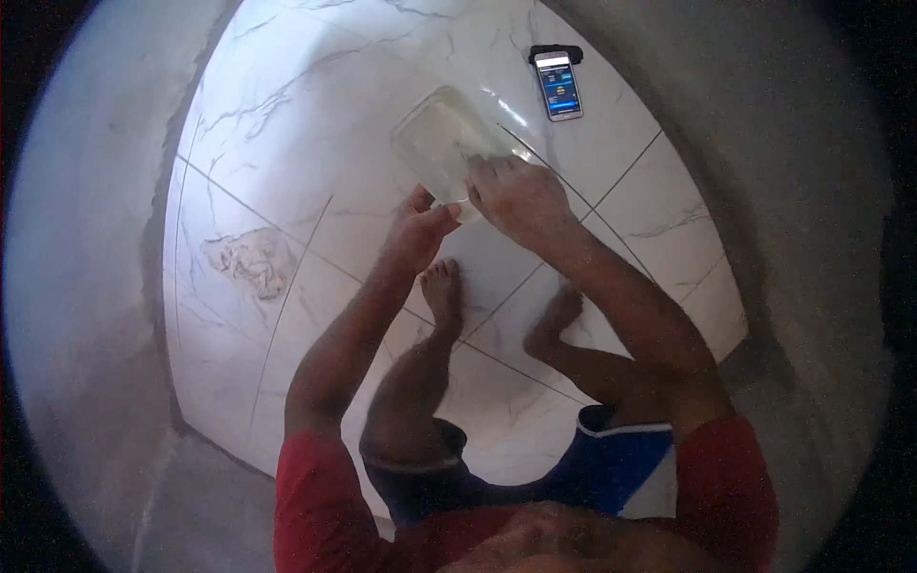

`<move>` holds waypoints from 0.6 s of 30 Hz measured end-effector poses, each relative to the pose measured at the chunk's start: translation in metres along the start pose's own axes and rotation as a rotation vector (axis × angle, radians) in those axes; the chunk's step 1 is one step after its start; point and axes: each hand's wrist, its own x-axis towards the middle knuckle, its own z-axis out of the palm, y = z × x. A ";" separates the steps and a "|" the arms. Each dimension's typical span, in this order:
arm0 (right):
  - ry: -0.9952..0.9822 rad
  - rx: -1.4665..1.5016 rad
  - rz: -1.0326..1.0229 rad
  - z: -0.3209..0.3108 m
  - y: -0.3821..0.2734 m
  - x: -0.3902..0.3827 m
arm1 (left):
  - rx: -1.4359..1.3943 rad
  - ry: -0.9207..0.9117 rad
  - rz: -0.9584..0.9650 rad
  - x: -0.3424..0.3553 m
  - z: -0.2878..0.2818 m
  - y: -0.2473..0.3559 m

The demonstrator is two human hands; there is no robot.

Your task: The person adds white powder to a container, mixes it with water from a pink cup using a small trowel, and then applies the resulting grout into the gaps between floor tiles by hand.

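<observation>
A clear, rectangular plastic container (420, 129) with rounded corners is in front of me, above the tiled floor. At its near end my left hand (425, 224) grips the rim, thumb and fingers closed on the corner. Over the container's near right side is my right hand (516, 196), its fingers curled inward. A thin dark tip shows just beyond those fingers, but what they hold is too small and hidden to name. The inside of the container looks pale and glossy; I cannot tell whether it holds liquid.
A lit smartphone (559, 88) leans against a small black object (571, 52) at the far right. To the left lies a crumpled pale cloth (253, 261) on marbled white tiles (315, 124). Grey walls (86, 239) enclose the floor. My bare feet (441, 291) are just below my hands.
</observation>
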 end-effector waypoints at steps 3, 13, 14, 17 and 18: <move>0.030 0.005 -0.123 0.039 0.034 -0.030 | 0.135 0.104 -0.018 0.030 -0.016 -0.028; 0.086 0.181 -0.287 0.110 0.092 -0.069 | 0.203 -0.031 0.074 0.076 -0.054 -0.077; 0.100 0.176 -0.281 0.109 0.093 -0.071 | 0.210 -0.018 0.071 0.077 -0.055 -0.080; 0.067 0.278 -0.226 0.097 0.098 -0.079 | 0.229 0.010 0.069 0.076 -0.043 -0.084; 0.045 0.239 -0.232 0.092 0.101 -0.080 | 0.234 0.028 0.074 0.076 -0.036 -0.084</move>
